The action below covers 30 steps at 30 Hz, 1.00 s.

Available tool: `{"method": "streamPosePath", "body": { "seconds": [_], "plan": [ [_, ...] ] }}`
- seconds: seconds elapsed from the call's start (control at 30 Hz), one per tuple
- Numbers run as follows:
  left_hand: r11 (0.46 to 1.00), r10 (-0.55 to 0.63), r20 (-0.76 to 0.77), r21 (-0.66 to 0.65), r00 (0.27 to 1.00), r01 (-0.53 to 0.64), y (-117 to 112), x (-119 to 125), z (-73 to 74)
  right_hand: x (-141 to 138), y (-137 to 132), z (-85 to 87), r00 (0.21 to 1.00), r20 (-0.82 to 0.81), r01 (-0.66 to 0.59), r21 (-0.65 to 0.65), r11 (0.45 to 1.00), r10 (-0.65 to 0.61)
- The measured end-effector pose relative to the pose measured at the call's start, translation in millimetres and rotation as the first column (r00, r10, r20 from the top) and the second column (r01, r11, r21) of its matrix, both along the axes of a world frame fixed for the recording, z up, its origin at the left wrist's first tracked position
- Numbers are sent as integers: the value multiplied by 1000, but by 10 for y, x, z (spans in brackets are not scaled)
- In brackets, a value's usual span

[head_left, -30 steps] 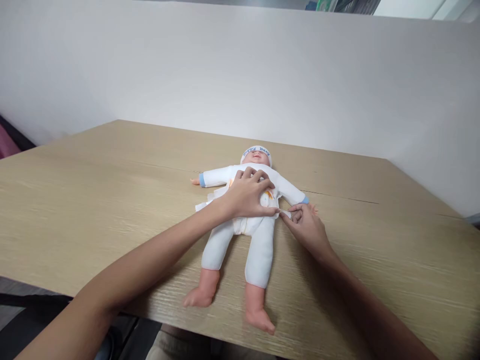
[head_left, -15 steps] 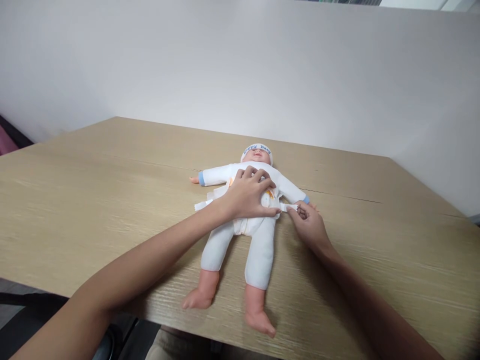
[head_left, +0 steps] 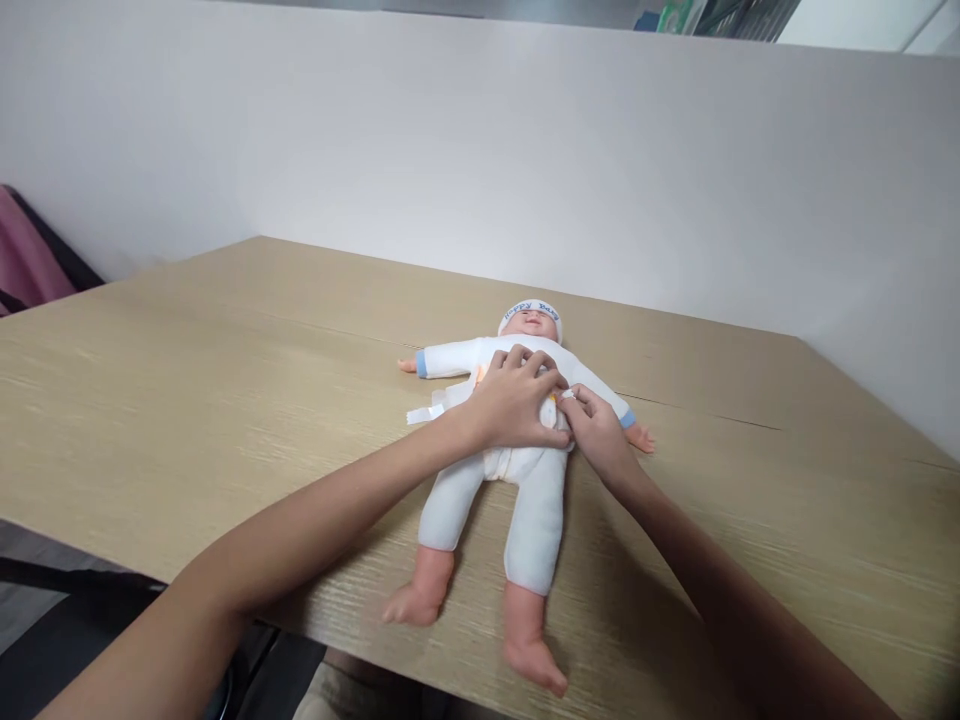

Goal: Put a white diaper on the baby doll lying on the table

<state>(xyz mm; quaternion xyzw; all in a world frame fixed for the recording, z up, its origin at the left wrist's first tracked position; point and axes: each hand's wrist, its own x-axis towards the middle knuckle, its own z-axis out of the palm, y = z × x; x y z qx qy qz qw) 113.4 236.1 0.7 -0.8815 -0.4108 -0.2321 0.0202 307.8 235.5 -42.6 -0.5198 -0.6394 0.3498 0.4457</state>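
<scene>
A baby doll point(head_left: 534, 540) in a white suit and a white cap with blue lettering lies on its back, feet towards me. Around its hips is a white diaper point(head_left: 550, 412) with orange marks on the front. My left hand point(head_left: 517, 400) lies over the diaper's front, fingers spread and curved, covering much of it. At the diaper's right side, my right hand point(head_left: 596, 425) pinches a diaper tab point(head_left: 568, 394), mostly hidden by the fingers. On the left side another tab point(head_left: 425, 413) sticks out unfastened over the tabletop.
The wooden table point(head_left: 225, 420) has a thin seam across it. A pale partition point(head_left: 525, 150) rises behind it. Pink and black fabric point(head_left: 34, 255) shows at the far left, and a dark chair point(head_left: 90, 650) below the table's near edge.
My right hand has drawn the tab inward and up, from out beside the doll onto the diaper's front. My left hand stays on the diaper. The whole view has shifted slightly.
</scene>
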Motion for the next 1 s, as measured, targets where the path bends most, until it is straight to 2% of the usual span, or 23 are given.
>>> {"method": "streamPosePath", "body": {
  "seconds": [0.07, 0.17, 0.27, 0.33, 0.4, 0.57, 0.67, 0.73, 0.83, 0.93, 1.0],
  "plan": [
    [1000, 12, -2, 1, 1000, -12, -2, 6, -2, -63, 8, -9, 1000, 3, -13, 4, 1000, 13],
    [1000, 2, -1, -7, 1000, -2, 2, 10, -8, -48, -133, -20, 1000, 3, -16, 28, 999, 16],
    [1000, -11, -4, -12, 1000, 11, 11, 2, -12, 37, -365, -26, 991, 132, -14, 204, 979, -14],
    [1000, -19, -6, -18, 1000, 19, 14, -6, -16, 83, -491, -41, 960, 279, -73, 355, 932, -31],
    [999, -23, -4, -23, 1000, 23, 14, -11, -22, 104, -560, -70, 925, 378, -157, 434, 887, -21],
    [999, -16, 17, -42, 1000, 17, 24, -5, -25, 113, -533, -158, 874, 485, -264, 451, 852, 14],
    [992, -84, 83, -84, 993, 91, 37, -60, -13, 143, -493, -176, 857, 514, -292, 449, 844, 23],
    [977, -166, 209, -101, 964, 190, 27, -165, -27, 164, -492, -163, 844, 536, -300, 461, 835, 8],
    [959, -224, 461, -54, 859, 279, -20, -451, -135, 152, -529, -86, 836, 548, -294, 499, 815, -33],
    [972, -148, 607, -55, 781, 227, -51, -820, -345, 38, -566, 60, 852, 514, -227, 538, 812, -102],
    [974, -26, 647, -154, 762, 164, -27, -1023, -491, -99, -549, 184, 863, 484, -184, 563, 806, -141]
  ]
}}
